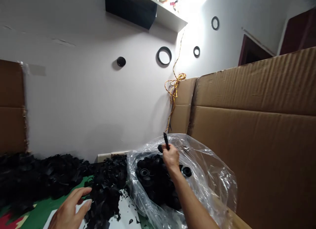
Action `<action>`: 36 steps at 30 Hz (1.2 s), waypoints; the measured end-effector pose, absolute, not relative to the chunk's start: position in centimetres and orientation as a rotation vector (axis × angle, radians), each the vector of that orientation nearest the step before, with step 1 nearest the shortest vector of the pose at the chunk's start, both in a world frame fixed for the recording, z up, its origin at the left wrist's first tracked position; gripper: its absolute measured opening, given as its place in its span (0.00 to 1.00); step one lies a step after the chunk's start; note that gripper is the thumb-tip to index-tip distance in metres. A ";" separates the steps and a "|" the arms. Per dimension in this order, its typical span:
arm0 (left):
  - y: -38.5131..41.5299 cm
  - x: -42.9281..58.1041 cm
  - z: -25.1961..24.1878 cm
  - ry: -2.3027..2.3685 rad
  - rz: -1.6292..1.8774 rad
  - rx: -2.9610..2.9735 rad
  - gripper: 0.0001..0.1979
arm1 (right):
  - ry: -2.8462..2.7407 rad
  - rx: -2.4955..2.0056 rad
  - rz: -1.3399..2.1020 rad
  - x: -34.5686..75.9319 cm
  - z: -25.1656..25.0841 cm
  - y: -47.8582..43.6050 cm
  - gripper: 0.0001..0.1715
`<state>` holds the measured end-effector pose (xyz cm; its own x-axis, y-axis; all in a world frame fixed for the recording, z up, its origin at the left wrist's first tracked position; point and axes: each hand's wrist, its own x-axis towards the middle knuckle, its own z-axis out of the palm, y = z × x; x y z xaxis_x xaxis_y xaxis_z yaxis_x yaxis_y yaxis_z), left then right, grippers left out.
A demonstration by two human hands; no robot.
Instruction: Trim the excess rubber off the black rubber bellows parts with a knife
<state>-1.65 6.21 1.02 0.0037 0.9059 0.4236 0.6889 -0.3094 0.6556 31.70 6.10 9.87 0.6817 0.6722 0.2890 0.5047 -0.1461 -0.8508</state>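
Right edge of the worktop: tall cardboard wall, no passage. Clear plastic bag sits against it with its mouth up, so entry is from above only. My right hand, clamped on a black stick, is in that mouth, and black parts crowd the bottom. Far edge: black scrap pile along the white wall. A scrap heap blocks the gap between the bag and my left hand. Bare strip at the near left corner.

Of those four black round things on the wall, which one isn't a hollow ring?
The leftmost disc: it is solid black, while the three to its right are open rings with wall showing through.
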 end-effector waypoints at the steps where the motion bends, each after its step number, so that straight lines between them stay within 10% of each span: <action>1: 6.5 -1.3 1.4 1.683 1.137 2.010 0.12 | -0.916 -1.864 0.192 32.9 9.5 6.6 0.16; 20: 5.9 -0.4 1.2 1.648 1.200 1.265 0.16 | -1.272 -1.993 0.024 28.7 7.6 3.1 0.24; 36: 3.3 -1.8 -0.5 1.269 1.184 0.423 0.16 | -1.553 -1.236 0.888 15.1 2.0 0.8 0.16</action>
